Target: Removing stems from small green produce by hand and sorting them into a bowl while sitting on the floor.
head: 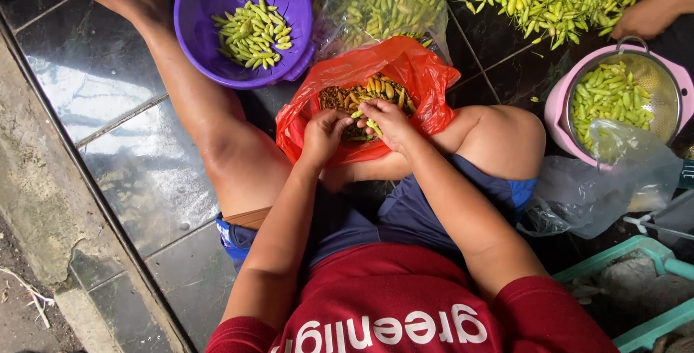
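both hands over the red bag (426, 78), left hand (323, 136) curled shut, maybe empty, right hand (387, 123) pinching a green chilli (370, 125) for stemming, next calling for a firm twist.

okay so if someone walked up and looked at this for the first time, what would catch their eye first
Probably the red bag at centre, open between the person's knees, with the left hand and right hand together over it, the right pinching a green chili. Next, the purple colander of green chilies at top left. On the right, a pink bowl holding a metal strainer of more chilies.
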